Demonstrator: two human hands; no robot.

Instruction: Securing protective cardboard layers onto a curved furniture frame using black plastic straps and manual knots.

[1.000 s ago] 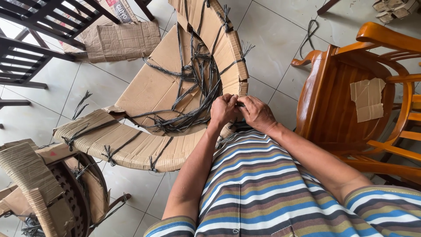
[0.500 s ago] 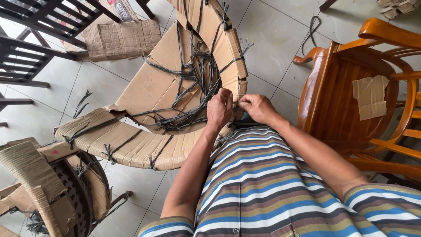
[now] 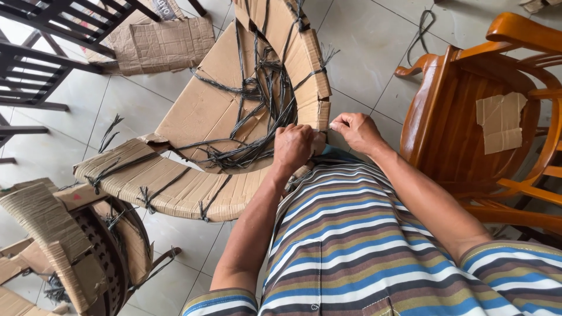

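A chair wrapped in brown cardboard [image 3: 199,111] lies tipped in front of me, bound with black plastic straps [image 3: 257,117] that pile up loose in its seat. My left hand [image 3: 294,147] is closed in a fist against the near edge of the cardboard rim, gripping the wrapping there. My right hand [image 3: 355,130] pinches the cardboard edge beside it, fingers curled on the rim. Both hands sit close together, just above my striped shirt [image 3: 351,246]. What lies between the fingers is hidden.
A bare varnished wooden chair [image 3: 468,117] with a cardboard scrap on its seat stands at the right. Another cardboard-wrapped chair [image 3: 70,246] is at the lower left. Dark slatted furniture [image 3: 35,58] and a flat cardboard sheet [image 3: 164,41] lie at the upper left on the tiled floor.
My hands have moved slightly apart along the cardboard rim, the right hand shifting to the right. The chair has stayed in place.
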